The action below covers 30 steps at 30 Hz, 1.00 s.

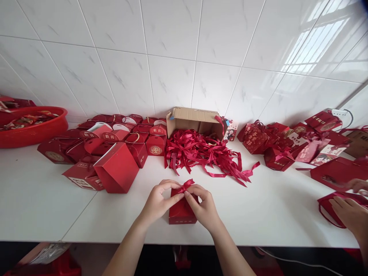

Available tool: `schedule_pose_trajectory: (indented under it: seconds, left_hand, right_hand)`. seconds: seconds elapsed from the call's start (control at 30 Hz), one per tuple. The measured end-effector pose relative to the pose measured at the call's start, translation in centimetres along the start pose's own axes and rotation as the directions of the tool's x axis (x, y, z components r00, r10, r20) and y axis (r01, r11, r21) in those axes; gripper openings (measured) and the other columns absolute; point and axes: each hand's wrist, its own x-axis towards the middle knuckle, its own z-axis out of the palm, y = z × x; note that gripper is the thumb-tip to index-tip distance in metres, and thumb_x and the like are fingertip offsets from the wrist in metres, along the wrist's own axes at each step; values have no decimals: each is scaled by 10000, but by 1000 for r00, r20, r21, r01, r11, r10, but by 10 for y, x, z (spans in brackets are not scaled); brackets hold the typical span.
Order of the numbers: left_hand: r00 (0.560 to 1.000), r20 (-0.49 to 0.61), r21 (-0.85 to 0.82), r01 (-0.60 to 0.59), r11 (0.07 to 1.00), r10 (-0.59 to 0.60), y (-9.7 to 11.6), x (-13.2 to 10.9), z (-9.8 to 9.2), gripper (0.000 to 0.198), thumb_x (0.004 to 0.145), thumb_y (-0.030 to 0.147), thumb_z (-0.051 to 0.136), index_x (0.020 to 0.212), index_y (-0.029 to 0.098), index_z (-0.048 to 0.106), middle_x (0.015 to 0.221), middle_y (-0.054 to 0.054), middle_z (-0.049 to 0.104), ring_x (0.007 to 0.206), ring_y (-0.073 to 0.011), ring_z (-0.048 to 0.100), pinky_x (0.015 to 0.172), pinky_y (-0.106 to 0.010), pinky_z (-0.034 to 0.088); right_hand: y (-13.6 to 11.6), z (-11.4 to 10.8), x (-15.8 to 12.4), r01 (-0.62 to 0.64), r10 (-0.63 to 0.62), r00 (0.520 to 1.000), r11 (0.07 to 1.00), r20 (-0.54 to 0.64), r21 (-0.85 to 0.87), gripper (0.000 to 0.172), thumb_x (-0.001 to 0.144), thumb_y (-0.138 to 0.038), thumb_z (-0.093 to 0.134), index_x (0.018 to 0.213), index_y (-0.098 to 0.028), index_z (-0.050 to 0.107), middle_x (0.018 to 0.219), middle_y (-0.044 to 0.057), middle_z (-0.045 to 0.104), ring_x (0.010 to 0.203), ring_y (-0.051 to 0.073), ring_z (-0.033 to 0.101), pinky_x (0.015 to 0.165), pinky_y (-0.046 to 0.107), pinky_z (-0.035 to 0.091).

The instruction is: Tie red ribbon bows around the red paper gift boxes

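Observation:
A small red gift box (183,215) stands on the white table in front of me, with a shiny red ribbon bow (188,184) at its top. My left hand (160,199) pinches the bow's left side between thumb and fingers. From the right, my right hand (202,203) pinches the ribbon too, its thumb close to the left thumb at the knot. Both hands hide parts of the box's sides. Beyond them, a heap of loose red ribbons (198,151) spills from a cardboard box (198,114) lying on its side.
Several red gift boxes (117,168) crowd the left, beside a red plastic basin (34,138) of wrapped items. More decorated boxes (278,157) stand at the right. Another person's hands (349,211) work on a red box at the far right. A tiled wall (172,84) rises behind.

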Motion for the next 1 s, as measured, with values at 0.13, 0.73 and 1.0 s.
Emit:
schedule_pose_trajectory:
  seconds: [0.13,0.73,1.0]
  left_hand:
    - [993,-111,17,-47,999,48,-4,-6,9,128,825,305,614,750,203,597,930,-58,669,1041,-226,602,933,-366,460]
    - [972,-137,163,-170,972,193,-7,-13,17,176,840,171,539,677,210,486,749,0,569,737,-154,579,729,-283,480]
    - [975,-84,110,-195,975,205,-8,-14,16,186,864,169,500,683,211,484,763,-14,565,797,-161,606,724,-264,503]
  right_hand:
    - [5,5,-2,-44,43,995,999,-91,-5,139,877,-309,542,862,-203,630,732,28,667,664,162,587,656,292,470]
    - [11,2,-12,43,-76,991,960,-110,-276,222,844,-248,609,1040,-247,714,934,86,656,873,231,624,807,407,507]
    - [10,2,-16,-7,-35,993,932,-109,-362,238,845,-238,614,1058,-280,713,998,98,627,961,275,571,858,485,466]
